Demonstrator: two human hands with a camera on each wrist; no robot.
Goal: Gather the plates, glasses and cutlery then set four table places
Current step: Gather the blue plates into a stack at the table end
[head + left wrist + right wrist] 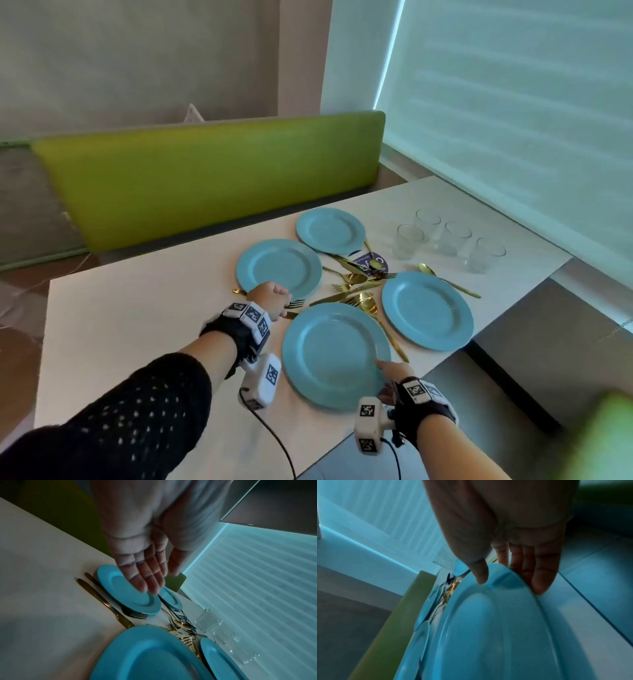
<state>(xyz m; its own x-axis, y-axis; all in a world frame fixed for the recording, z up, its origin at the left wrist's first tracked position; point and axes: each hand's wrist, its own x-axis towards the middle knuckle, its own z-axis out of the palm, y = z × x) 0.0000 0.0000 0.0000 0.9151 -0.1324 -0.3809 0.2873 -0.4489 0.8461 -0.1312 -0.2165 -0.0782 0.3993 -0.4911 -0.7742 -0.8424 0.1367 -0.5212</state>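
Observation:
Four blue plates lie on the white table. My right hand pinches the right rim of the nearest plate, thumb on top and fingers underneath. My left hand hovers over the near edge of the left plate, fingers straight, holding nothing. A gold fork and knife lie just beside that plate. More gold cutlery is piled between the plates. Several clear glasses stand at the back right.
The far plate and right plate flank the cutlery pile; a gold spoon lies behind the right plate. A purple coaster sits under some cutlery. A green bench back runs behind the table. The table's edge drops off just right of my right hand.

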